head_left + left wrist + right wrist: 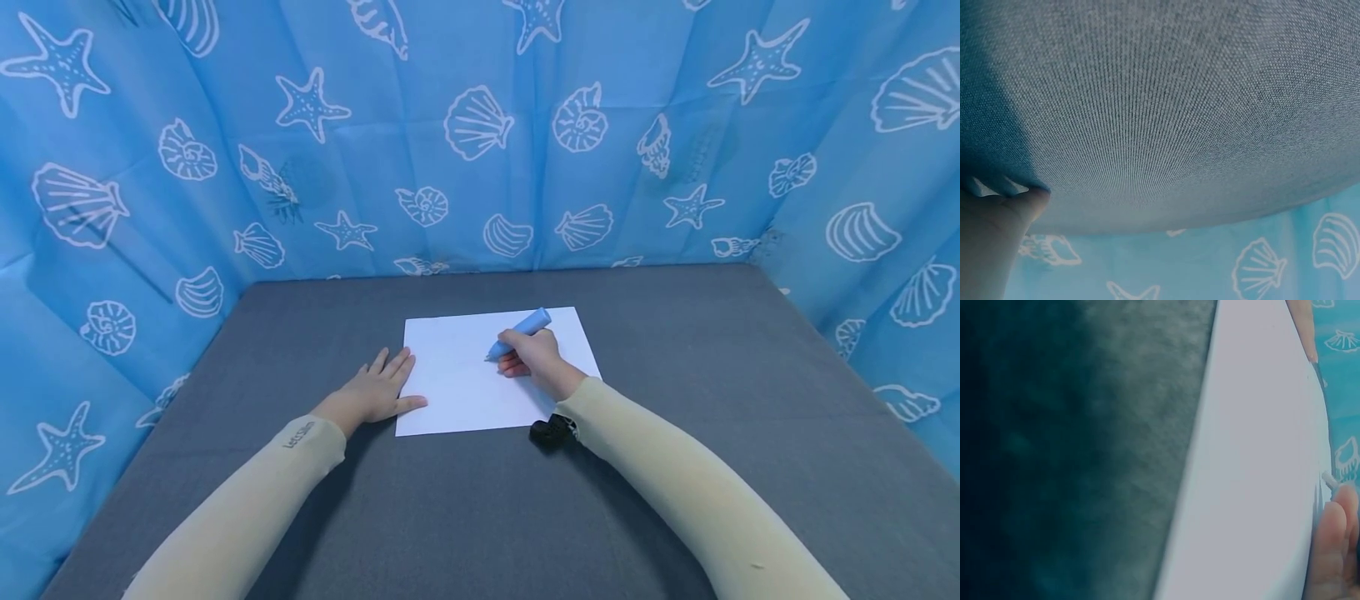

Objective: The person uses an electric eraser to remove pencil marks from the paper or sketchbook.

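Note:
A white sheet of paper (453,379) lies on the grey tabletop in the head view. My left hand (375,390) rests with spread, straight fingers on the sheet's left edge, thumb over the lower left part. Over the right half, my right hand (542,357) holds a thick blue pen (534,322) in a writing grip, its tip pointing down and left at the paper. The right wrist view shows the pale pen tip (1329,480) just past the fingertips (1334,519); the pen's body is mostly hidden there. No marks show on the sheet.
Grey cloth (465,500) covers the table. A blue curtain (420,158) with white shells and starfish hangs behind and along both sides. Something small and black (551,432) sits under the right wrist, by the cream sleeve (675,467).

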Action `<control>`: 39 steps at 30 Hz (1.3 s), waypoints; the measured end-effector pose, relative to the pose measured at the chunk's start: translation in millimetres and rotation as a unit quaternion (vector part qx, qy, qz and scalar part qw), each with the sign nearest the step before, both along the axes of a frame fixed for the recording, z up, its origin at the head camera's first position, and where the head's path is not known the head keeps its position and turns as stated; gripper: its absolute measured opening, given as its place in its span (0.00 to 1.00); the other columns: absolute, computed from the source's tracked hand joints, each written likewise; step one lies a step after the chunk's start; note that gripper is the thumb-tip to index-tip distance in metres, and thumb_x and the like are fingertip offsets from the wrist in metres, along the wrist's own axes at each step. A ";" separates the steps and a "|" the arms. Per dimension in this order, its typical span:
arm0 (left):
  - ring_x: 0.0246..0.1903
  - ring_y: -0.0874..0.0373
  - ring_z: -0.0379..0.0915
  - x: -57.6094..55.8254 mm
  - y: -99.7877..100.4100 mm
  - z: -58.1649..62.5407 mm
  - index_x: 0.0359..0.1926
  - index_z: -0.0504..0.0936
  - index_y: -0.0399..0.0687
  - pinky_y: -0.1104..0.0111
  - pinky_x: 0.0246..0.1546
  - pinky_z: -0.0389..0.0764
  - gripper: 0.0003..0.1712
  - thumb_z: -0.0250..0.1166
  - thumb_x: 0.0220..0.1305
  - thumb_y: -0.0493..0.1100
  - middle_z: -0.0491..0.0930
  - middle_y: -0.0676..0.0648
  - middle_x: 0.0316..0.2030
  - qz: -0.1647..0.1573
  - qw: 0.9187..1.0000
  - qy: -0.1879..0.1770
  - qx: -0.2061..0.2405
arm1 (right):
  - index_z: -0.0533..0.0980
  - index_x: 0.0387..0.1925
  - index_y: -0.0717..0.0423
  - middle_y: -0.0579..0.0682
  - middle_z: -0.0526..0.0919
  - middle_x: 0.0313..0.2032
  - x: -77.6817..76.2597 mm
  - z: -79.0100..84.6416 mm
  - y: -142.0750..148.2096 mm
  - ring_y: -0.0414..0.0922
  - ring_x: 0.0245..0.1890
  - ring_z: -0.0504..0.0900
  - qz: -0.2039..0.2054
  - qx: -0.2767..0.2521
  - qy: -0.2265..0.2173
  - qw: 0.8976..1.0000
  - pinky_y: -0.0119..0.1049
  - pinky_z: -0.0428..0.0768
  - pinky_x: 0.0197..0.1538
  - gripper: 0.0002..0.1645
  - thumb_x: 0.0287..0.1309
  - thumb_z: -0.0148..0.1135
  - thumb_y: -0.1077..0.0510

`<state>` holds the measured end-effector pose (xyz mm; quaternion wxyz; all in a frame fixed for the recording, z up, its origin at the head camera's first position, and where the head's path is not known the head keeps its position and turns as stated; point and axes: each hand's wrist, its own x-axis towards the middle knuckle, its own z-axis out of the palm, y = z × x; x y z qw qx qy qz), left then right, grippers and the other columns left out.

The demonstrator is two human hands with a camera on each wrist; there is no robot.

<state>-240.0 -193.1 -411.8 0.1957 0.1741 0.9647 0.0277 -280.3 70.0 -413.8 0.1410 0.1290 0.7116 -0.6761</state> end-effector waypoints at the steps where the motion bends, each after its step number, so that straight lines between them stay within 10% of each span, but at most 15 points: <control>1: 0.73 0.36 0.28 0.3 0.0 0.3 0.77 0.41 0.40 0.41 0.68 0.44 0.51 0.45 0.69 0.70 0.37 0.40 0.76 0.000 1.000 0.000 0.000 | 0.77 0.37 0.68 0.52 0.80 0.18 0.0 0.1 -0.4 0.40 0.15 0.79 0.000 0.002 -0.001 1.000 0.30 0.80 0.23 0.14 0.62 0.60 0.56; 39: 0.73 0.35 0.29 1.4 1.1 -0.1 0.77 0.42 0.41 0.41 0.68 0.44 0.51 0.45 0.69 0.70 0.38 0.40 0.76 0.001 1.000 0.005 0.002 | 0.76 0.39 0.69 0.53 0.80 0.18 -2.9 -1.6 -4.7 0.40 0.15 0.80 0.000 0.018 -0.009 1.000 0.30 0.80 0.23 0.16 0.62 0.60 0.56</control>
